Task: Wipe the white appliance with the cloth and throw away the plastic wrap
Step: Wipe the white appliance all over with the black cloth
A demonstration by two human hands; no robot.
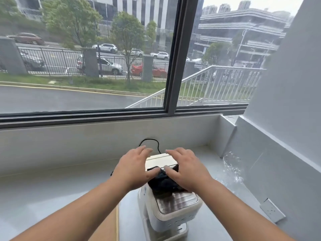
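Two hands — left hand, right hand — spread flat, pressing one dark cloth onto one white appliance.

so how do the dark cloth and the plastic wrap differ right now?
The dark cloth is opaque and black; the plastic wrap is clear and glossy. The cloth lies bunched on top of the white appliance; the wrap lies crumpled on the counter by the right wall, apart from it. Left hand and right hand press on the cloth; neither touches the wrap. Both are crumpled.
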